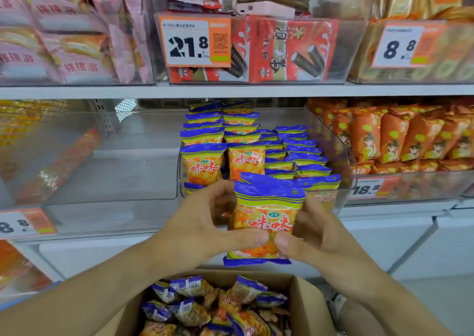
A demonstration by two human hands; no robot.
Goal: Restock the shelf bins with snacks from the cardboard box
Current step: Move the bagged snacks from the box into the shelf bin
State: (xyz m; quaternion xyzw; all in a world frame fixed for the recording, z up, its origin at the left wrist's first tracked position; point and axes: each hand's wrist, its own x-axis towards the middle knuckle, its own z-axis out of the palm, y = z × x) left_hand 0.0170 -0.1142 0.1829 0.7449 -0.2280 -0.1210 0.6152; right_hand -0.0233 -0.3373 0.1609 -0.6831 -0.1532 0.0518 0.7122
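Snack packet (266,215), blue and yellow, is held upright just in front of the clear bin (343,171), pinched from both sides by the fingers of the left hand (202,222) and right hand (315,233). That bin already holds several rows of packets, with room at the front. The cardboard box (307,307) below is far from empty, so much restocking seems left.

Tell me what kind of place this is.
Most likely a shop's snack aisle: orange price tags on clear shelf bins of packaged snacks, and a cardboard box of packets below both hands holding a snack packet.
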